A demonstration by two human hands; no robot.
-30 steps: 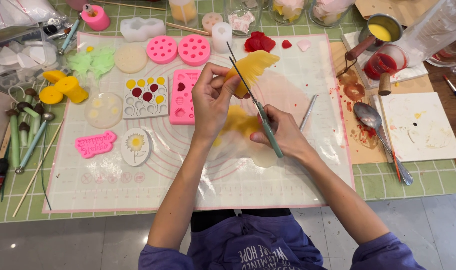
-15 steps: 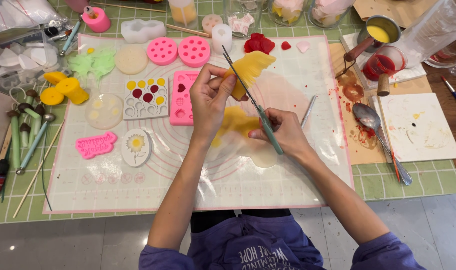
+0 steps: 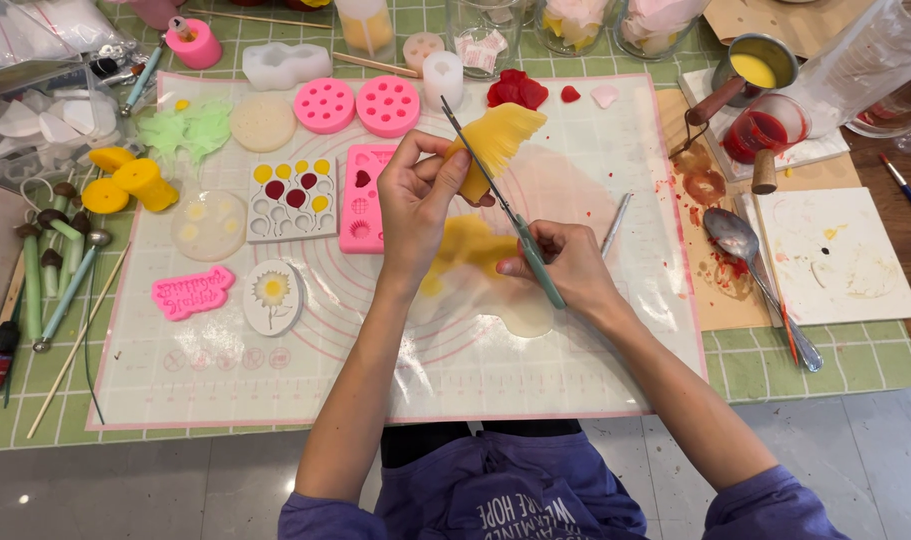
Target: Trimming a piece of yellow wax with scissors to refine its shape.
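Left hand (image 3: 415,200) grip pinches yellow wax piece (image 3: 495,145) mid-frame; right hand (image 3: 565,265) grips knife (image 3: 505,205): shave lightly, blade angled away.

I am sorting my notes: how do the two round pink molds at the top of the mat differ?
The left mold looks slightly smaller than the right mold. The left mold lies nearer the cream disc; the right mold lies nearer the white cylinder. Both are pink, round, flat on the mat, with small cavities.

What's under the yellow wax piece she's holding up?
Below the yellow wax piece lies the clear mat, with a yellow wax patch. The left hand hides its lower end.
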